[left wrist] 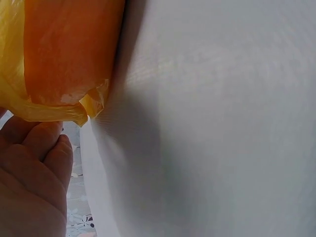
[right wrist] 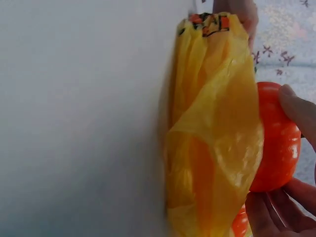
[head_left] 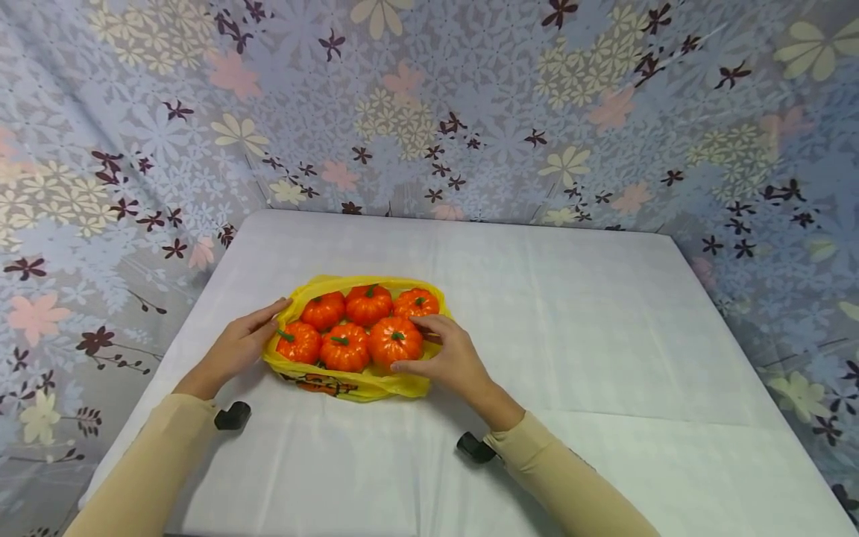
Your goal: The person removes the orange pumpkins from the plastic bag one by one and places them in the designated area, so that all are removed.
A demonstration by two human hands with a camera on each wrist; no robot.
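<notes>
Several small orange-red pumpkins (head_left: 345,347) with green stems sit in a yellow plastic bag (head_left: 396,386), its mouth spread around them on the table. My right hand (head_left: 458,362) grips the front right pumpkin (head_left: 397,341), thumb on the near side and fingers on the far side. In the right wrist view, that pumpkin (right wrist: 277,143) stands above the bag's rim. My left hand (head_left: 243,343) rests against the bag's left edge with fingers fairly straight. From the left wrist, the bag's crumpled edge (left wrist: 49,111) hides some of my fingertips.
A white cloth covers the table (head_left: 604,321). Floral fabric (head_left: 429,112) hangs behind it and along the sides. Black devices (head_left: 233,415) sit at both wrists. Dark print marks the bag's front.
</notes>
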